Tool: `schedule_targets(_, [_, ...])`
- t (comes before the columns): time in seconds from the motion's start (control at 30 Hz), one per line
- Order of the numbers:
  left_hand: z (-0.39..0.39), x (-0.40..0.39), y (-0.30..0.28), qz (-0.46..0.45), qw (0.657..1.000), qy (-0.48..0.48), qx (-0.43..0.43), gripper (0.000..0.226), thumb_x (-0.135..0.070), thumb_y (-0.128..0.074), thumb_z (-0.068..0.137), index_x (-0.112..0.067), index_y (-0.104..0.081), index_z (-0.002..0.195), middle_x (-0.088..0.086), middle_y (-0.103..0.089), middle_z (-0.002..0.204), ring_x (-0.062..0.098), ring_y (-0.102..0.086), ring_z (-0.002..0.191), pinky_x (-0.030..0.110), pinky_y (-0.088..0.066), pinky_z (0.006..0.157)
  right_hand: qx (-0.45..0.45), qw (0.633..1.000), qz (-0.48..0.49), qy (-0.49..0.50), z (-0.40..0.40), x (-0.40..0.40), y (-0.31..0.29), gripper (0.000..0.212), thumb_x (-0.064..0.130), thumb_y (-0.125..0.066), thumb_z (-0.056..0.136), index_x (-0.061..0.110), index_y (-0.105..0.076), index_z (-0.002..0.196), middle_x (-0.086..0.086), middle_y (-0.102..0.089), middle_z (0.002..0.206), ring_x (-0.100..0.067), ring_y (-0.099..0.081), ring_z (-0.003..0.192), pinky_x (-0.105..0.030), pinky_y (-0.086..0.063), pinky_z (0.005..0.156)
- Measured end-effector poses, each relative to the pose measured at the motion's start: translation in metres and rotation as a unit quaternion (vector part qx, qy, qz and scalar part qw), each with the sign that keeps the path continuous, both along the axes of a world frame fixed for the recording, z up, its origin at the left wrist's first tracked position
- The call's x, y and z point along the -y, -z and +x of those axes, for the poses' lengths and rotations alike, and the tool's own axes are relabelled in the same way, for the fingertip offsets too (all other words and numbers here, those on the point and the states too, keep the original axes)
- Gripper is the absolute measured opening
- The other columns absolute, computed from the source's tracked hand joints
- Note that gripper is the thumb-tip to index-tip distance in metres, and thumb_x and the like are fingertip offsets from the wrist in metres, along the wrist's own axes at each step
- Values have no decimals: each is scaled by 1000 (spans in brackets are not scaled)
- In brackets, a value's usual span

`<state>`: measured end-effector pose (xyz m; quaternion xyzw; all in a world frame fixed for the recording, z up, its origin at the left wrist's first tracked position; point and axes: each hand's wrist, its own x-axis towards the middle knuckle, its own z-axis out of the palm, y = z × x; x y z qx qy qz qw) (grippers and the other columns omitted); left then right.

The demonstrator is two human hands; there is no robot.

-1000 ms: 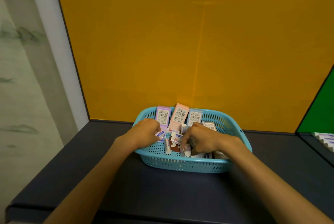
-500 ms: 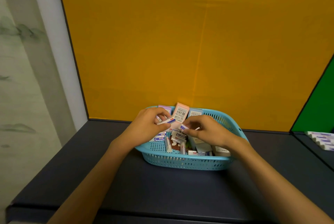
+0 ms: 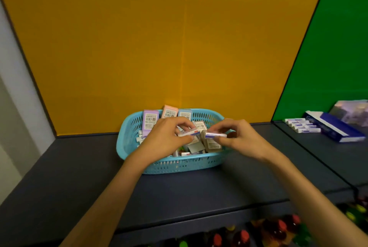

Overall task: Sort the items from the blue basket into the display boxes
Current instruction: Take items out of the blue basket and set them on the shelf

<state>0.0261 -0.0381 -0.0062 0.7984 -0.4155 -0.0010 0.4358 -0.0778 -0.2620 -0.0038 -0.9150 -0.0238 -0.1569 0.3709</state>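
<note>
the blue basket (image 3: 175,164) sits on the dark shelf (image 3: 79,167) against the orange wall (image 3: 159,37), and everything here is placed from it. at its back left stand three taller boxes, a purple box (image 3: 149,119), a pink box (image 3: 169,111) and a pale blue box (image 3: 184,113), upright against the rim. over the basket's middle the left hand (image 3: 166,137) pinches a small white eraser (image 3: 188,133) by its long edges; just right of it the right hand (image 3: 238,137) pinches a second eraser (image 3: 215,134) the same way, both lifted clear of the pile. these look light and stiff in their paper sleeves, probably a little slick, so a fingertip pinch across the narrow sides should do. well to the right of the basket, on the next shelf, a row of erasers (image 3: 302,125) lies beside a dark blue display box (image 3: 334,128).
</note>
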Motion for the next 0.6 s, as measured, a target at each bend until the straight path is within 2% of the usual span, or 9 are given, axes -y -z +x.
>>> schedule_targets(0.1, [-10,18,2,-2,999,33,-5,21,-24,-79,82,-37,-71,96,-15,-69,95,7,-63,75,16,-49,56,4,1000,-1,24,-22,14,3,18,14,-73,89,24,-76,103,10,-68,106,-6,-64,97,-29,-54,84])
schedule_targets(0.23, [-24,50,5,7,998,61,5,20,-27,-79,80,-37,-72,97,-14,-69,92,6,-64,76,25,-53,66,15,999,-13,42,-54,39,6,16,22,-71,92,29,-76,105,14,-69,103,-4,-65,97,-31,-54,86])
schedule_targets(0.37, [-47,91,8,19,995,95,11,18,-30,-78,82,-36,-73,98,-15,-69,90,3,-63,75,14,-45,65,21,998,-3,66,-89,75,12,18,26,-69,93,27,-75,110,15,-70,103,-4,-66,98,-32,-54,87])
schedule_targets(0.53, [-81,147,18,27,994,106,2,17,-32,-78,82,-37,-72,97,-14,-69,89,1,-58,66,11,-41,61,-1,996,2,89,-137,129,21,20,25,-67,94,26,-74,112,14,-71,108,-1,-65,99,-28,-54,87])
schedule_targets(0.6, [-98,174,23,34,994,106,13,18,-33,-78,82,-37,-71,97,-15,-69,88,2,-58,65,16,-44,61,-8,996,11,93,-158,154,25,19,24,-68,94,28,-75,111,18,-70,108,1,-64,100,-25,-53,87])
